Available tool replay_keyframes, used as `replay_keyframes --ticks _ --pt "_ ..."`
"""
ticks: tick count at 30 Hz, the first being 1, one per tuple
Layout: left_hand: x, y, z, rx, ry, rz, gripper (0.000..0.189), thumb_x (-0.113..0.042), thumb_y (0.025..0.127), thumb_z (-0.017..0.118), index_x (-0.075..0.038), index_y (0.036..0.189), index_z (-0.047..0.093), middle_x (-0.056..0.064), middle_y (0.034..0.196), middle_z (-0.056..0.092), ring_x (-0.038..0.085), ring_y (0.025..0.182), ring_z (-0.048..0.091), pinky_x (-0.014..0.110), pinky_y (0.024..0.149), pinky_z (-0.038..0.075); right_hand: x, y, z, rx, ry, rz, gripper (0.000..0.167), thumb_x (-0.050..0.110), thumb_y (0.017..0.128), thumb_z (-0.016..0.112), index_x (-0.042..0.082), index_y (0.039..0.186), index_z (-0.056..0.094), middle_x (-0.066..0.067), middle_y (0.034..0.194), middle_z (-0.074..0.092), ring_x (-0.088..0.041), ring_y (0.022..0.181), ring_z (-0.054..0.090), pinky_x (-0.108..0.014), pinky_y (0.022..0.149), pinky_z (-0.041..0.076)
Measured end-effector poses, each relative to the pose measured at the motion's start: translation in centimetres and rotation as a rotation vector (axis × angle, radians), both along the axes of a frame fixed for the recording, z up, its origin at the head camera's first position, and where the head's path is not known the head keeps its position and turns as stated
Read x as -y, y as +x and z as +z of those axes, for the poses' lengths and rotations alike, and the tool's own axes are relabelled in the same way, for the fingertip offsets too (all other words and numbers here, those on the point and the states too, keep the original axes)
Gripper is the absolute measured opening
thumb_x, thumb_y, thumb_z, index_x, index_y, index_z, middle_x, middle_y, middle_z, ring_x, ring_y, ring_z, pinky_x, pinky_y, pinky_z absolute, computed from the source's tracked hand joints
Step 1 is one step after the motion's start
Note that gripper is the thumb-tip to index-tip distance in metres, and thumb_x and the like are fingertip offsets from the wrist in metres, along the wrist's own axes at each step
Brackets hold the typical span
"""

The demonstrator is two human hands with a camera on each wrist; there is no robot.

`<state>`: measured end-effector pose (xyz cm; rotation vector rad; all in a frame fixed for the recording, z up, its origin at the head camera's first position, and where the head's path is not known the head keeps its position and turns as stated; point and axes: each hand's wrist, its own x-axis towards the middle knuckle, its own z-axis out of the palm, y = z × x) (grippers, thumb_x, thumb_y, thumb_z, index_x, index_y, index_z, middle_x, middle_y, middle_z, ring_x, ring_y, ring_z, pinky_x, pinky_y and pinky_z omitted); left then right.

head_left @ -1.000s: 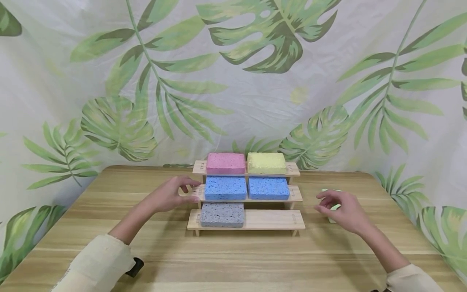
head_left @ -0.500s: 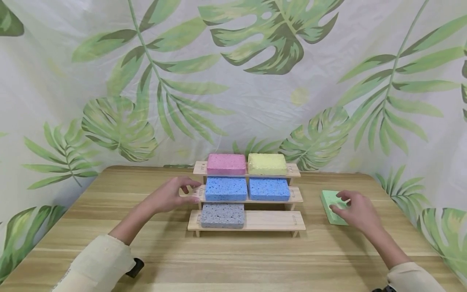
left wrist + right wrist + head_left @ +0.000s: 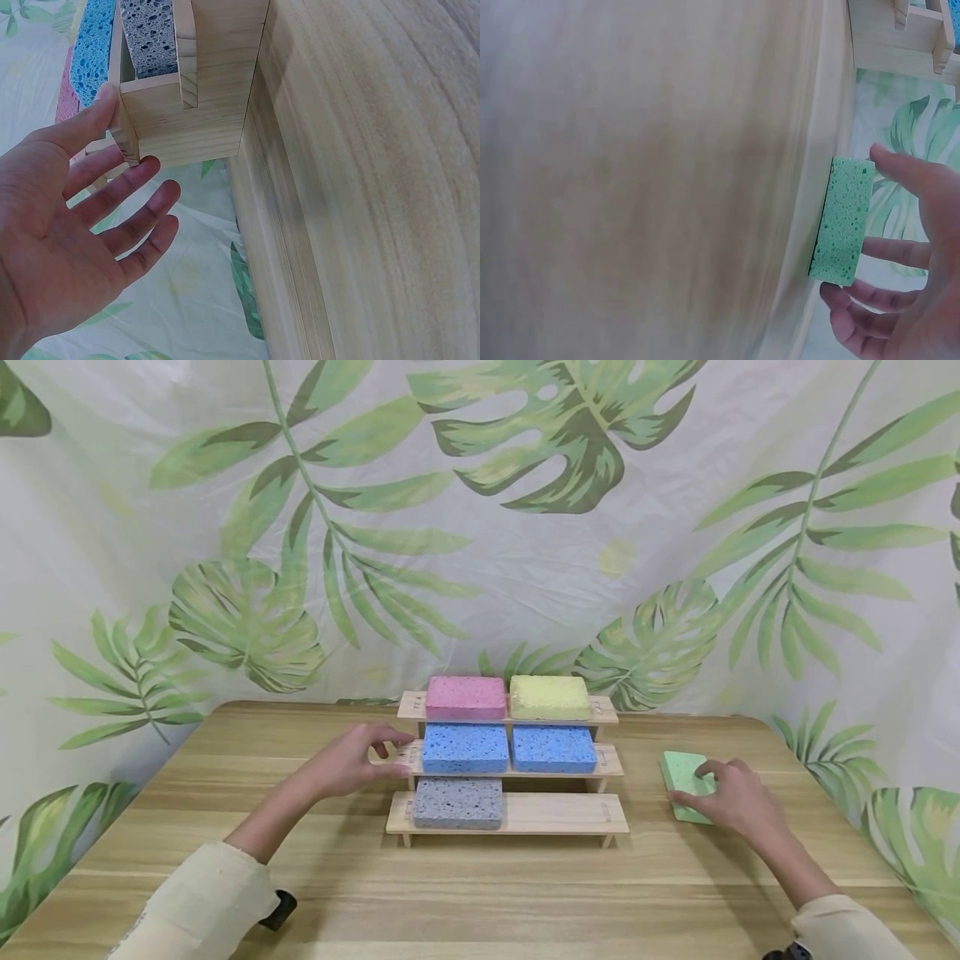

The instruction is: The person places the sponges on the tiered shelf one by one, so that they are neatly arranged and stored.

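Note:
My left hand (image 3: 348, 762) pinches the left end of the middle tier of a three-tier wooden stand (image 3: 562, 812) between thumb and forefinger; its other fingers spread loosely in the left wrist view. At the right, a green sponge (image 3: 843, 221) lies flat on the table. My right hand (image 3: 738, 797) is around it, thumb at one side and curled fingertips at the opposite side. On the stand sit a pink sponge (image 3: 465, 697) and a yellow sponge (image 3: 550, 697) on top. Two blue sponges (image 3: 464, 748) fill the middle, and a grey sponge (image 3: 457, 802) sits at the lower left.
The wood-grain table (image 3: 480, 893) carries the stand near its back edge. Behind it hangs a leaf-patterned cloth (image 3: 525, 577). Bare board shows to the right of the grey sponge on the lowest tier.
My right hand first shifts right, uncovering more of the green sponge, then lowers until thumb and fingers are around its sides. My left hand stays at the stand.

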<state>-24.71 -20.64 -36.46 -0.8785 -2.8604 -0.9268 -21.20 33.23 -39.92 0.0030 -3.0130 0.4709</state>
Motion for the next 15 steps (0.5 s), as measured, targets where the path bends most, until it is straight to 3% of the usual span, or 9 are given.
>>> replay_keyframes --ticks 3,11,15 --pt "-0.03 0.00 0.02 0.003 0.000 0.002 0.048 -0.021 0.090 0.083 0.005 0.128 0.070 0.018 0.122 0.072 0.029 0.094 0.065 0.050 0.081 0.054 0.17 0.02 0.12 0.052 0.000 -0.024 0.086 0.064 0.082 0.078 -0.006 0.129 0.061 -0.044 0.125 0.049 -0.050 0.092 0.061 -0.050 0.060 0.050" --pt "-0.05 0.13 0.12 0.004 0.005 0.000 0.047 -0.020 0.090 0.082 0.006 0.127 0.069 0.019 0.122 0.072 0.032 0.094 0.065 0.051 0.082 0.054 0.34 0.01 0.37 0.091 0.026 -0.013 0.096 0.065 0.077 0.082 -0.005 0.137 0.054 -0.046 0.123 0.049 -0.057 0.098 0.060 -0.062 0.068 0.052" --pt "-0.04 0.09 0.10 0.000 0.005 0.000 0.048 -0.020 0.090 0.082 0.006 0.127 0.069 0.019 0.122 0.072 0.032 0.094 0.065 0.051 0.082 0.054 0.31 -0.09 0.38 0.092 0.031 -0.008 0.092 0.058 0.079 0.083 -0.005 0.138 0.052 -0.046 0.123 0.050 -0.059 0.101 0.059 -0.064 0.069 0.052"
